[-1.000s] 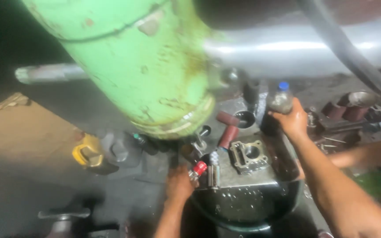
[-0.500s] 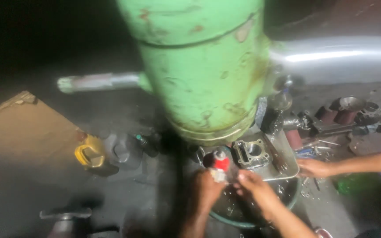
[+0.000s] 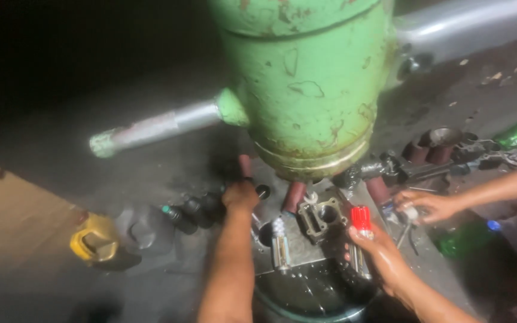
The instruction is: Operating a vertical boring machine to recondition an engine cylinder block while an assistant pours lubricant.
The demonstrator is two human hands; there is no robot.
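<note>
Dim, greasy scene; upper left lost in darkness. Large chipped green cylinder [image 3: 303, 90] fills the top, its base hiding whatever lies beneath. Left hand [image 3: 240, 195] closed over a dark part just under the cylinder's rim; what it holds is hard to make out. Right hand [image 3: 373, 246], wet, fingers wrapped round a metal tube with red cap [image 3: 360, 220], above the dark oily basin [image 3: 312, 293]. Square cast-metal block [image 3: 320, 219] between the hands. Another person's hand [image 3: 426, 206] at right. Yellow jug [image 3: 94, 245] at the floor's left.
</note>
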